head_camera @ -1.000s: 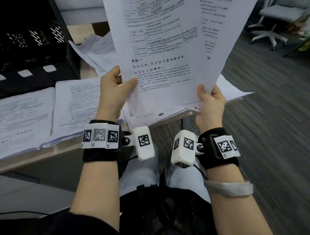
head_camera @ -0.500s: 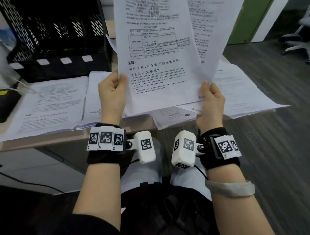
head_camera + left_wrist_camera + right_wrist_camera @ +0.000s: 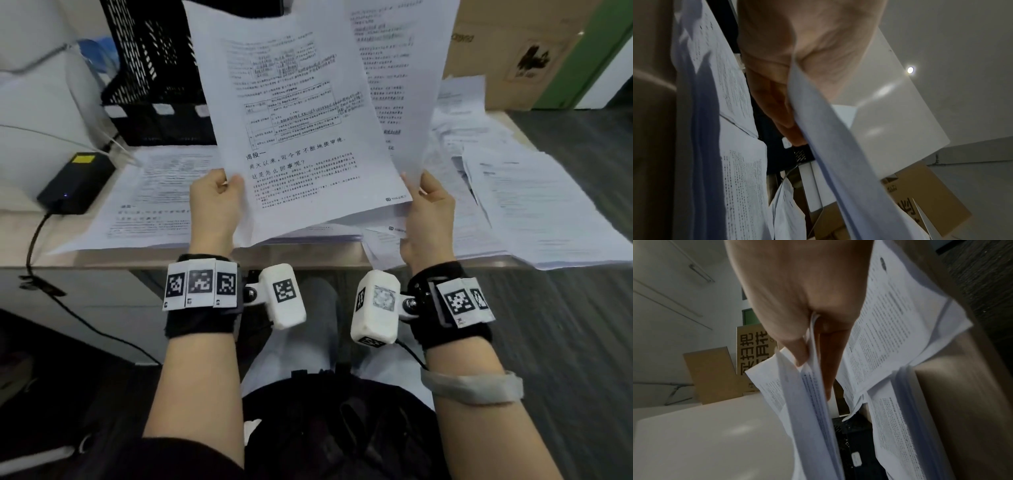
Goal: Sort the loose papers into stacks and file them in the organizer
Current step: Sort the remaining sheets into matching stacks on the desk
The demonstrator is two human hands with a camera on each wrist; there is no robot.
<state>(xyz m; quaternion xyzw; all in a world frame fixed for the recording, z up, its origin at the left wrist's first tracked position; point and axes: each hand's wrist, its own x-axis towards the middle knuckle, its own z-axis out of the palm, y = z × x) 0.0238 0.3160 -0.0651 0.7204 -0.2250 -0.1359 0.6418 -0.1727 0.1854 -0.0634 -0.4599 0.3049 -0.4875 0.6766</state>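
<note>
I hold a sheaf of printed papers upright above the desk's front edge. My left hand pinches its lower left corner, thumb on the front sheet. My right hand grips the lower right corner, with several sheets between thumb and fingers. In the left wrist view the held paper edge runs past my left hand. The black mesh organizer stands at the back left of the desk, partly hidden behind the sheets. Flat paper stacks lie under my hands.
Loose papers spread messily over the desk's right side and overhang its edge. A black power adapter with a cable sits at the left. A cardboard box stands behind the desk on the right.
The view swung left and down, bringing the organizer and adapter into sight. Both hands keep their grip on the sheaf, which stays upright and sits slightly lower toward the desk.
</note>
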